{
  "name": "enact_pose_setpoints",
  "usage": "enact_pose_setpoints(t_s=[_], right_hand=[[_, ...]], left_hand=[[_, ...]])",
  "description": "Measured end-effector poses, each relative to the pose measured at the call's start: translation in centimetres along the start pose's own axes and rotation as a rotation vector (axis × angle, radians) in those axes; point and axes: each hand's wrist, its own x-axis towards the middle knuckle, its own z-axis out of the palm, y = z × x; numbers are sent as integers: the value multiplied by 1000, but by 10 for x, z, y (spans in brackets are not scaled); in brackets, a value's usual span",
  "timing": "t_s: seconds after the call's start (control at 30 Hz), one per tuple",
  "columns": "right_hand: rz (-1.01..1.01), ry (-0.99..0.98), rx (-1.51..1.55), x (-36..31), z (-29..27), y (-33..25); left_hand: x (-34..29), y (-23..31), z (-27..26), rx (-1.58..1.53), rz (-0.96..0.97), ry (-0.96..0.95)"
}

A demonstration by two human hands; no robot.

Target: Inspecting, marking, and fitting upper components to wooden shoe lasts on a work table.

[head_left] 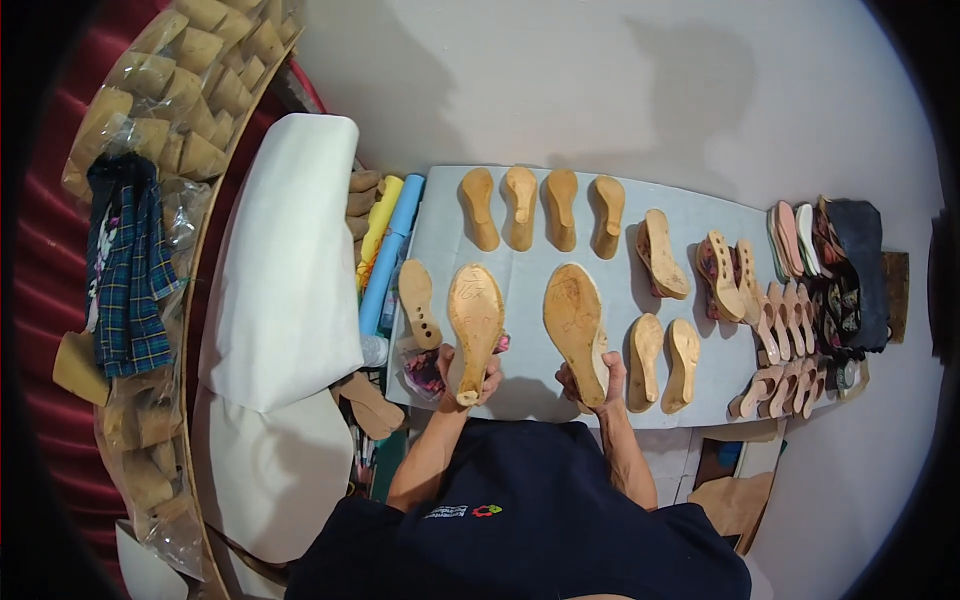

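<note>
My left hand [490, 380] grips a wooden shoe sole [473, 305] by its narrow heel end, with the wide toe end pointing away from me. A bit of pink floral material shows beside it. In my right hand [613, 378] is a second wooden shoe sole [573, 305], held the same way, with pen marks on its face. Both are raised above a table with a pale grey cover [520, 265]. Close to the left one lies a sole with dark holes [417, 300]; right of my right hand lies a pair of bare wooden soles [645, 360].
Several wooden shoe forms [520, 205] line the table's far edge. Sandals with patterned straps [660, 255] and small heeled pieces [785, 320] fill the right side. At left are white rolled sheeting [290, 260], blue and yellow rolls [390, 270] and a shelf of bagged wooden blocks [180, 80].
</note>
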Motion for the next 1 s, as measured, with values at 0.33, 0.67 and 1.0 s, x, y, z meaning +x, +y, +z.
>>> enact_pose_setpoints(t_s=[0.33,0.67,1.0], right_hand=[[-6,11,-36,0,-4,-2],[-303,654,-1105,54,18,5],[-297,731,-1845,82,-1,32]], left_hand=[[6,3,2,18,-36,-49],[60,21,-31,1117,-8,1124],[72,4,-81,2161,-80,1337]])
